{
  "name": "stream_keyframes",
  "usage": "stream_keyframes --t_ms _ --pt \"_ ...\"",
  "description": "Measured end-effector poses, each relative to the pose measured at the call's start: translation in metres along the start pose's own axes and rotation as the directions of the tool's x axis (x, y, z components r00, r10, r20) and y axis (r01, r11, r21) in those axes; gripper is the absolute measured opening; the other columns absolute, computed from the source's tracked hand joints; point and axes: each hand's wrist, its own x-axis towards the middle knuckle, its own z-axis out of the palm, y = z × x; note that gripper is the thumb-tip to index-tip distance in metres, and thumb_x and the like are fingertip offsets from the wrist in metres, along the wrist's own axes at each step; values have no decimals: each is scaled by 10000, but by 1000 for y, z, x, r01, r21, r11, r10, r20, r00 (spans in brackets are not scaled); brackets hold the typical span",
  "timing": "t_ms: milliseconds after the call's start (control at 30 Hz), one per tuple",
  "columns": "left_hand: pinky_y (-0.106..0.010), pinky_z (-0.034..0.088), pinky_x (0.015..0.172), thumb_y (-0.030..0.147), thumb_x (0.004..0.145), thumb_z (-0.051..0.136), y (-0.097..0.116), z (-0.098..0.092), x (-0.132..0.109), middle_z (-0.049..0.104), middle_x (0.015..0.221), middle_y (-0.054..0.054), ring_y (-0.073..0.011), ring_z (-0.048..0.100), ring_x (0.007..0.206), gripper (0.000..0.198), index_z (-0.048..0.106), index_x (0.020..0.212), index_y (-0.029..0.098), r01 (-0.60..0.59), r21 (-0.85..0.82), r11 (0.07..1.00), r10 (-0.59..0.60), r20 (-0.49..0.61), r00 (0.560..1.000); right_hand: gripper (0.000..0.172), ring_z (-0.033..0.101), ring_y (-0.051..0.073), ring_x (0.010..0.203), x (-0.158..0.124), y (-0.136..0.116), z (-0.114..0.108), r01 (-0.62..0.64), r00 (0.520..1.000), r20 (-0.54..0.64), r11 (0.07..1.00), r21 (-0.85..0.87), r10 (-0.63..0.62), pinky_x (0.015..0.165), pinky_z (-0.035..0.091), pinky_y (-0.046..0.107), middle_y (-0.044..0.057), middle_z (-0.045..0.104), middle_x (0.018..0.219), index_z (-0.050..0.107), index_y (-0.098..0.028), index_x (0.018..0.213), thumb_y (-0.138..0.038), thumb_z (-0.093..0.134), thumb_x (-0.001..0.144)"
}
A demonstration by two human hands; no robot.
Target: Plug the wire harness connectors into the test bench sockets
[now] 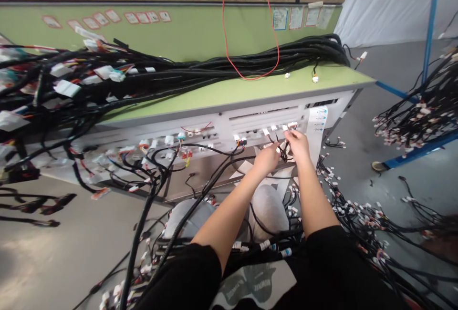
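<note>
My right hand (298,145) is closed, thumb and fingertips pinching a small white connector (285,128) at the front face of the white panel (229,124). Just left of it and lower, my left hand (267,159) has its fingers curled round thin black wires (284,149) that run up to the connectors; the fingertips are partly hidden. Other white connectors, such as one plug (265,132), sit in the panel beside my hands. A white label strip (317,126) hangs down the panel to the right of my right hand.
Thick black cable bundles (200,69) lie along the green bench top (322,77). A red wire (224,28) loops down from above. More harnesses with white connectors (358,214) cover the floor at right and my lap. A blue rack (404,157) holding cables stands at far right.
</note>
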Motion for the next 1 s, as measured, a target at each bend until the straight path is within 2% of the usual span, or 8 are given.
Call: stream_keyframes --t_ms 67,167,400,500,633,733,833,1000 --pt "-292 430 708 163 784 475 -8 4 -11 664 802 -96 -235 601 757 351 595 1113 143 32 -22 999 -31 53 998 328 534 152 692 10 4 0 34 998 -55 984 -175 -45 641 404 243 39 630 787 622 -152 859 -432 483 761" --pt "-270 429 678 190 785 472 -17 0 -24 664 761 -66 -206 597 706 317 623 1061 152 40 -32 999 -35 131 991 285 555 179 760 16 4 4 -2 998 -63 901 -434 -28 700 405 274 46 661 849 645 -187 838 -412 479 784" --pt "-250 431 702 226 794 482 -22 -13 -31 683 817 -58 -186 610 724 305 638 1050 169 -26 -24 999 29 132 991 334 597 213 820 9 -9 16 -2 994 -79 699 -715 -78 733 420 308 92 667 890 649 -197 969 -364 376 876" --pt "-250 432 706 242 800 475 -25 -15 -32 688 849 -60 -188 614 749 319 631 1069 174 -62 7 998 60 159 985 350 609 216 836 13 -13 17 45 994 -31 642 -766 -107 751 427 314 111 665 918 644 -184 1011 -332 349 894" --pt "-248 430 748 222 801 456 -20 -22 -42 687 951 -80 -193 617 843 319 640 1055 163 -82 27 996 77 146 986 347 613 231 887 15 -16 12 96 993 31 636 -766 -113 755 436 312 127 666 952 657 -186 1009 -315 356 895" --pt "-231 429 747 238 806 457 -16 -33 -53 686 952 -67 -174 615 842 320 645 1058 178 -104 27 994 99 137 986 366 616 256 885 18 -11 10 40 999 11 627 -778 -50 737 448 335 140 659 978 651 -202 1046 -360 361 888" --pt "-222 430 685 292 801 484 -22 -51 -68 686 843 -46 -157 608 750 330 644 1071 190 -40 23 999 37 111 993 405 618 291 884 24 -8 12 2 1000 17 623 -782 18 714 459 375 148 657 968 649 -221 1049 -411 332 882" --pt "-233 428 627 288 776 485 -46 -82 -110 663 751 -34 -149 579 652 336 657 1042 174 164 -36 986 -165 -1 986 424 614 309 923 24 -13 12 -37 997 19 632 -774 81 714 472 396 148 648 1008 644 -239 1062 -443 329 866"
